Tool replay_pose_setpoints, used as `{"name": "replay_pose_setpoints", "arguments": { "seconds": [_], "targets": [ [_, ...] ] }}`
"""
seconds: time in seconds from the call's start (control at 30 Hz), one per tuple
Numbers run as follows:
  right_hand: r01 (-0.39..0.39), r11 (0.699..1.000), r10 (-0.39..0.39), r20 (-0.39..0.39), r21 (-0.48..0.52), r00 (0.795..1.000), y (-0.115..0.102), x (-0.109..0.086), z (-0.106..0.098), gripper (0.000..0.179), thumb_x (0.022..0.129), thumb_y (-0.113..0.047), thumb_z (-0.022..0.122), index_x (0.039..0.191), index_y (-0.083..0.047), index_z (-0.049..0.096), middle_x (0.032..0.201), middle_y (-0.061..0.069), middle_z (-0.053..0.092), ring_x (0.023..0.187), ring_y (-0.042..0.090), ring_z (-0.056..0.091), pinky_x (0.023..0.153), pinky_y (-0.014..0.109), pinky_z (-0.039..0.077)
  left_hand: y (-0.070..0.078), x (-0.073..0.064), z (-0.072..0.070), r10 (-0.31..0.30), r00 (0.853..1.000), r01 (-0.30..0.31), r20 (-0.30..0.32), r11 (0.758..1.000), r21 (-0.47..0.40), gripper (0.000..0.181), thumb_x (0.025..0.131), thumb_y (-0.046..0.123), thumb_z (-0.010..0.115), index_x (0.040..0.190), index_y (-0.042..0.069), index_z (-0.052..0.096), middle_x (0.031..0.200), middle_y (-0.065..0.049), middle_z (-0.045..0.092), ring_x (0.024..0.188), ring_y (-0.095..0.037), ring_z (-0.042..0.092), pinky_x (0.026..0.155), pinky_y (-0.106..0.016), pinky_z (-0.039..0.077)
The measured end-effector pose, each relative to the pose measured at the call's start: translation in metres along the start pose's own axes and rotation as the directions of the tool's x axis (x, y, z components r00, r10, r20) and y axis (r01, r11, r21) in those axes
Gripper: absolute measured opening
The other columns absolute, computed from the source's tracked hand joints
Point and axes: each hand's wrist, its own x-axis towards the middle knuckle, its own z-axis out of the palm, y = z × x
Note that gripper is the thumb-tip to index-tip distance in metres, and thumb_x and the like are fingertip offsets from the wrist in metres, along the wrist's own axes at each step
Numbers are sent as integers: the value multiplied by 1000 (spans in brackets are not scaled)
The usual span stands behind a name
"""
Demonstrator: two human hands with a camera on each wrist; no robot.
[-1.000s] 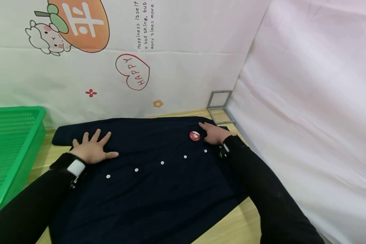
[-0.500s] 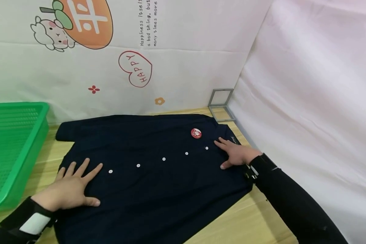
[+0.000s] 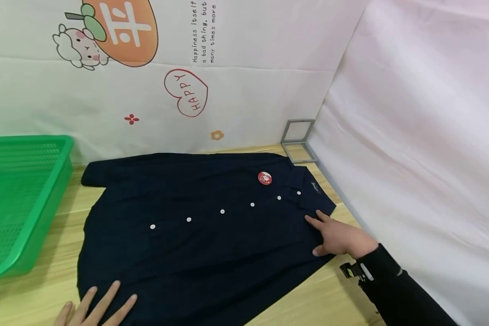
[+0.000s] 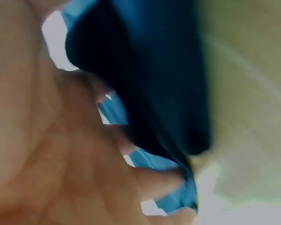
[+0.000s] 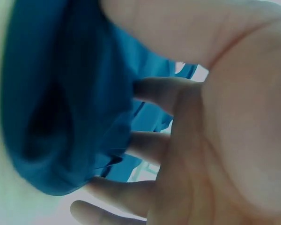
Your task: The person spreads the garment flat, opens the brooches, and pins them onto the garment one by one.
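Note:
A dark navy shirt (image 3: 179,253) with white buttons lies spread on the table, its collar (image 3: 315,188) toward the right and a sleeve (image 3: 102,174) out at the back left. A round red badge (image 3: 265,178) sits on its chest. My left hand (image 3: 95,310), cut off by the lower frame edge, rests on the shirt's near left part with fingers spread. Just below the collar, my right hand (image 3: 340,237) touches the cloth near the shoulder with its fingers extended. In both wrist views the fingers lie straight along the blue-looking fabric (image 5: 75,108).
A green plastic basket (image 3: 45,217) stands on the table (image 3: 49,285) at the left. In the back right corner is a grey square frame (image 3: 297,142). A printed white cloth (image 3: 248,99) hangs behind, and another white cloth (image 3: 428,136) covers the right side.
Both hands have slid toward the body over the shirt, the left from the sleeve to the near hem side, the right from the chest past the collar. The collar has come into sight.

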Motion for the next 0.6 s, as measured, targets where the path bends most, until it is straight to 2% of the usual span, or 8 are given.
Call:
{"name": "replay_pose_setpoints", "arguments": {
  "seconds": [0.07,0.17,0.3,0.37,0.43,0.47,0.53,0.6],
  "targets": [
    [8,1000,-8,-5,23,1000,4,-2,4,95,84,-38,81,157,-5,29,157,34,12,135,55,30,95,51,45,-4,-3,10,-12,998,12,-57,1000,4,87,67,99,28,142,57,46,152,-4,41,129,-49,42,94,-80,22],
    [21,999,-21,-12,50,1000,7,-3,5,98,82,-40,82,157,-5,29,158,33,11,136,56,27,95,53,44,-9,-8,18,-5,981,12,-193,999,31,81,68,98,30,136,59,52,148,-2,47,125,-46,48,94,-76,28],
    [21,998,-21,-8,64,1000,7,-4,4,100,80,-41,83,157,-6,29,158,32,10,137,57,24,95,55,43,-11,-15,24,24,937,-8,-347,999,45,68,70,95,37,126,63,58,142,2,54,122,-40,52,93,-71,34],
    [22,997,-22,-8,67,1000,7,-5,5,100,80,-39,83,157,-6,29,158,32,9,138,57,22,96,55,43,-13,-17,24,41,935,-33,-353,999,30,63,71,95,39,123,66,58,142,4,54,124,-39,51,96,-68,32],
    [23,997,-22,-13,67,1000,7,-5,6,101,80,-39,83,157,-6,29,158,33,9,138,57,22,96,55,43,-15,-18,25,98,931,-95,-352,995,26,59,73,93,40,123,67,56,144,6,52,127,-38,49,97,-67,30],
    [23,997,-22,-14,68,1000,7,-6,7,101,80,-38,84,157,-6,28,158,33,9,138,57,21,96,55,43,-16,-18,25,130,931,-130,-340,991,25,58,74,92,40,124,68,55,145,7,51,128,-38,48,97,-68,30],
    [19,997,-18,-15,70,1000,7,-6,8,101,79,-38,84,157,-5,28,158,33,9,138,57,20,96,54,43,-17,-18,25,176,945,-184,-274,983,-3,57,75,91,40,126,69,52,148,10,46,131,-39,44,98,-69,28],
    [14,998,-13,-17,68,1000,7,-7,8,101,79,-39,83,157,-5,28,158,33,9,138,58,20,95,54,43,-17,-18,26,217,945,-227,-245,974,-12,56,77,90,40,128,69,50,149,10,45,132,-41,43,97,-71,28]
  ]
}}
